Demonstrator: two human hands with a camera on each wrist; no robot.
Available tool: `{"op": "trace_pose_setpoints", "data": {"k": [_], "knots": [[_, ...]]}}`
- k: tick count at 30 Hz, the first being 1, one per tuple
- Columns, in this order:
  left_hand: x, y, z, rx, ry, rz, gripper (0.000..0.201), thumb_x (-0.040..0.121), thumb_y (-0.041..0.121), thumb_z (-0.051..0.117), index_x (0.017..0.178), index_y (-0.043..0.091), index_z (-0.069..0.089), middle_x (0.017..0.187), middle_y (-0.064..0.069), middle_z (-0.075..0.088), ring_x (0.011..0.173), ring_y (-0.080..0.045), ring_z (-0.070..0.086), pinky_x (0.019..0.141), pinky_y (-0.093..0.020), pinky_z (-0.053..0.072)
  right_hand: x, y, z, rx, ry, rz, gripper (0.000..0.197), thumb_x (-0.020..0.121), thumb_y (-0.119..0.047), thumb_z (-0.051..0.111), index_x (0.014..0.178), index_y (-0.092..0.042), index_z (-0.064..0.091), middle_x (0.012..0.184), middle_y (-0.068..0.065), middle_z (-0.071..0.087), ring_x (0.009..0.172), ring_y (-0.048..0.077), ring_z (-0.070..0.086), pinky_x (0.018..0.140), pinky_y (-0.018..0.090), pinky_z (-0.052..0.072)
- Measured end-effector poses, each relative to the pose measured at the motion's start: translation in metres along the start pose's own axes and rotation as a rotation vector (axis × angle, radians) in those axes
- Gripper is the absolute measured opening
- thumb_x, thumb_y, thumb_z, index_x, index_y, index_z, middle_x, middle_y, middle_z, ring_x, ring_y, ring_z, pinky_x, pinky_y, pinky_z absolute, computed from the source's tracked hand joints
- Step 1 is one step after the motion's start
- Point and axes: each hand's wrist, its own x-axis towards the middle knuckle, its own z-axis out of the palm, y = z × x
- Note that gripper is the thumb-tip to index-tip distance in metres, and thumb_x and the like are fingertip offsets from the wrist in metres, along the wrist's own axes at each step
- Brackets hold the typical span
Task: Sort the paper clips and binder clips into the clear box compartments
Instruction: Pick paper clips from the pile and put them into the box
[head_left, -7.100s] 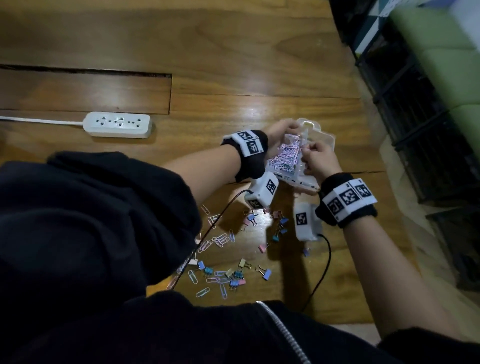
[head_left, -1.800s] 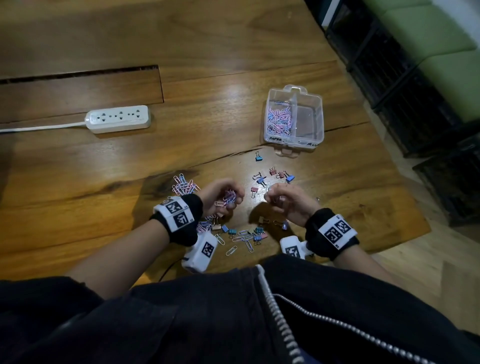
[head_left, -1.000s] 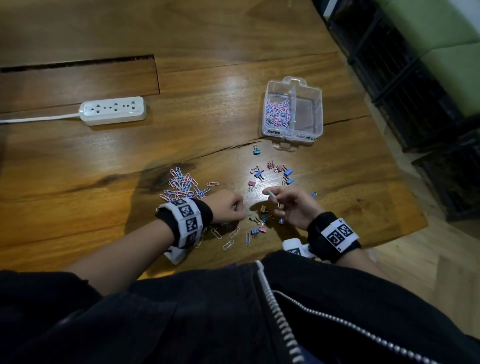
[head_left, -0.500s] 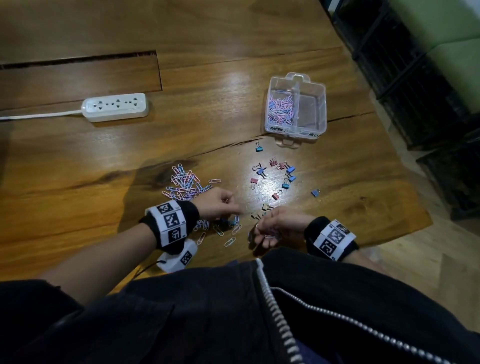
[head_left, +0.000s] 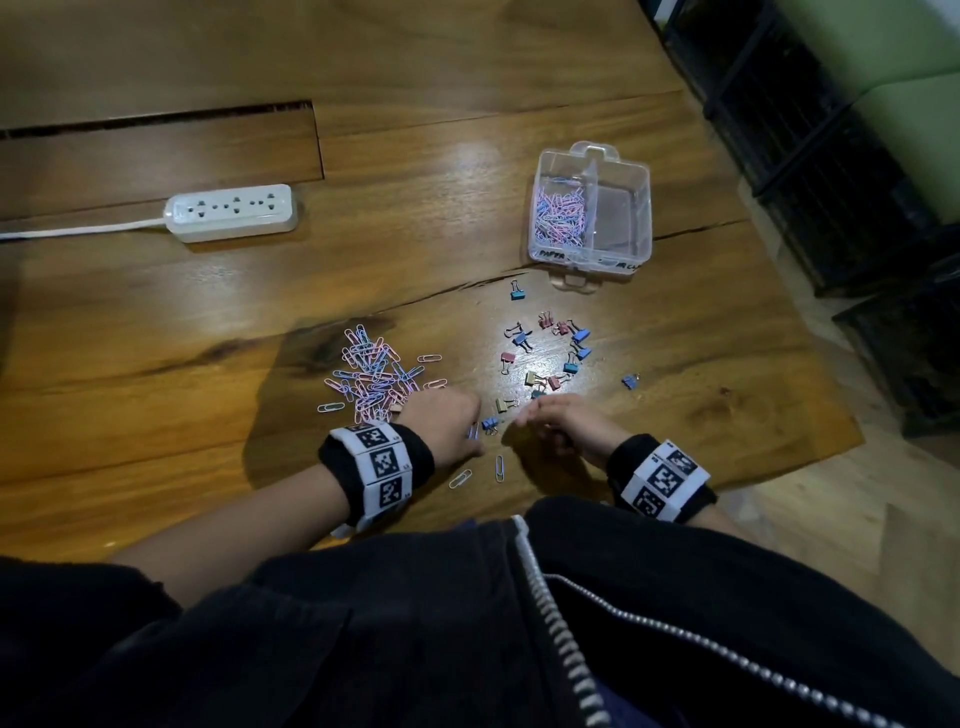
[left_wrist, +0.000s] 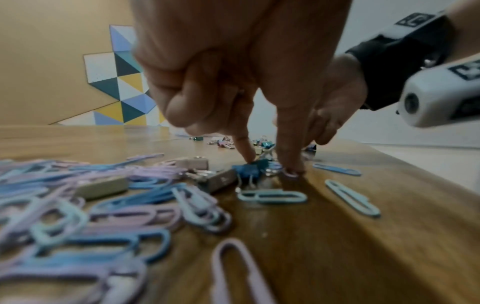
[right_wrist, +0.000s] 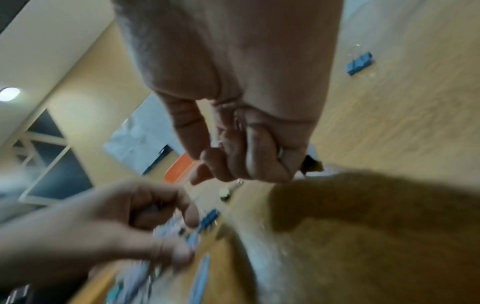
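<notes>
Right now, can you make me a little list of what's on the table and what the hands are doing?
box: clear box stands open at the table's far right
left compartment: pastel paper clips
right compartment: looks empty
loose paper clips: pile by the left hand
loose binder clips: scattered group below the box
left hand: left hand, two fingertips down, one on a blue binder clip
right hand: right hand, fingers curled; contents unclear
other: white power strip

Wooden table (head_left: 415, 62), green sofa (head_left: 883, 62), geometric wall tiles (left_wrist: 122, 82)
</notes>
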Motion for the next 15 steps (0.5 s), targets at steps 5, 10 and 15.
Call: {"op": "trace_pose_setpoints", "data": {"k": [5,10,15], "knots": [[0.003,0.008,-0.002,0.024,-0.001,0.022,0.023,0.093,0.027,0.044,0.102,0.011,0.058,0.105,-0.009,0.065,0.1,-0.027,0.061,0.084,-0.037,0.052,0.004,0.02,0.023,-0.358,0.024,-0.129,0.025,0.078,-0.02,0.07,0.063,-0.02,0.049,0.069,0.0,0.06,0.065,0.015,0.058,0.075,0.034,0.051],[0.006,0.008,-0.003,0.113,-0.009,0.076,0.026,0.094,0.025,0.038,0.105,0.009,0.055,0.106,-0.01,0.064,0.098,-0.029,0.061,0.076,-0.034,0.048,0.008,0.025,0.029,-0.841,0.04,-0.338,0.03,0.072,-0.027,0.073,0.095,-0.013,0.059,0.103,0.004,0.063,0.095,0.017,0.054,0.079,0.026,0.04],[0.012,-0.01,-0.013,-0.317,-0.02,-0.015,0.019,0.094,0.027,0.043,0.079,0.017,0.048,0.082,-0.005,0.057,0.075,-0.021,0.052,0.066,-0.03,0.041,0.014,0.02,0.028,-0.804,-0.028,-0.29,0.021,0.076,-0.023,0.07,0.075,-0.017,0.05,0.092,0.004,0.06,0.084,0.017,0.053,0.07,0.023,0.039]]}}
